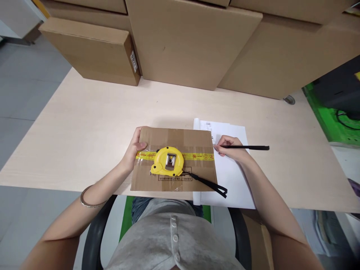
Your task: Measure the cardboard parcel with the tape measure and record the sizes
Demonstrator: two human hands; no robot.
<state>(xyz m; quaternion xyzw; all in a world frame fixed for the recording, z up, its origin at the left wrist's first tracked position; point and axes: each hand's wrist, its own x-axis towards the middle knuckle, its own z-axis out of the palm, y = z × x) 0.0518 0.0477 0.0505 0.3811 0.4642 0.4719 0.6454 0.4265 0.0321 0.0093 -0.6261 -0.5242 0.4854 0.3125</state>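
Tape measure point(167, 162) rests on box point(180, 176) at table edge. Left hand point(134, 149) clasps box's left edge; right hand point(229, 147) pinches pen point(247, 147), tip over paper point(233, 180). Best: steady the box, write small, wrist planted.

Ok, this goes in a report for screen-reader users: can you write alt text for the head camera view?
A seated person's left hand grips the left edge of a flat taped cardboard parcel with a yellow tape measure on it, while the right hand holds a black pen over white paper. Large cardboard boxes stand at the back of the pale wooden table.
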